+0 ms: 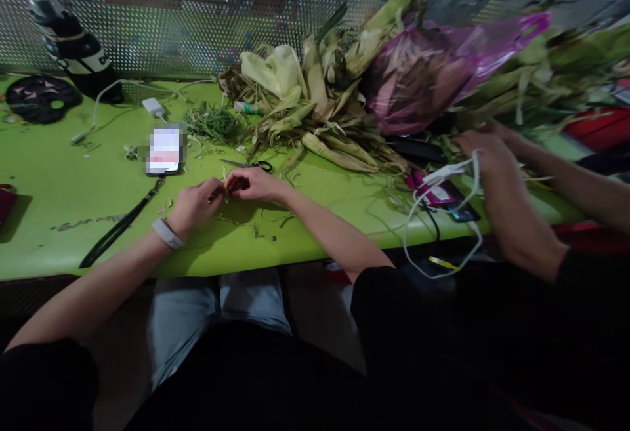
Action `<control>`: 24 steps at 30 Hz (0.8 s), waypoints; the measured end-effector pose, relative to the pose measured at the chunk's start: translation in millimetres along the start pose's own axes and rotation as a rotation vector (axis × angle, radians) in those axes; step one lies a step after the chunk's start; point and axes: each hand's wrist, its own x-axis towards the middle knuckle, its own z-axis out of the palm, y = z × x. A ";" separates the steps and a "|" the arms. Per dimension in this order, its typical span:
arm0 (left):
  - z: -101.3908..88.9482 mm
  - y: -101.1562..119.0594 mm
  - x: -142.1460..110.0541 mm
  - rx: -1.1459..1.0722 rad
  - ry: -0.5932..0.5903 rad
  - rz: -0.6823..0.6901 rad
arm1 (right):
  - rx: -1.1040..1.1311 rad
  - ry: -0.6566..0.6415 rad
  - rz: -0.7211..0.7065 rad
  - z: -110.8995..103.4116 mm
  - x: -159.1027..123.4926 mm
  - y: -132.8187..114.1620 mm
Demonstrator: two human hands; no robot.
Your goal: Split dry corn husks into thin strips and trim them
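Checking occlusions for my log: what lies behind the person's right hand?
Just behind the right hand, scissors lie on the green table; the hand hides part of them.

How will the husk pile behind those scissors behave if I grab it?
The husk pile looks like thin, curled leaves, so it's probably light. Its loosely overlapping pieces may slide apart when lifted. The browned, wrinkled ones could be brittle.

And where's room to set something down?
Mostly bare green table lies between the black strap and the dark red item, far left; a smaller patch separates the right forearm from the husks. Crowded right side: purple bag, cables, another person's hand.
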 end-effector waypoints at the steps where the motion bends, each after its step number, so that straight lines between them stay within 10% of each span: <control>1: 0.6 -0.4 -0.3 0.006 0.011 0.009 | -0.002 -0.002 -0.005 -0.1 0.1 0.2; 24: 0.3 -2.7 2.1 0.006 -0.027 0.066 | 0.048 0.040 -0.063 -0.9 2.5 15.0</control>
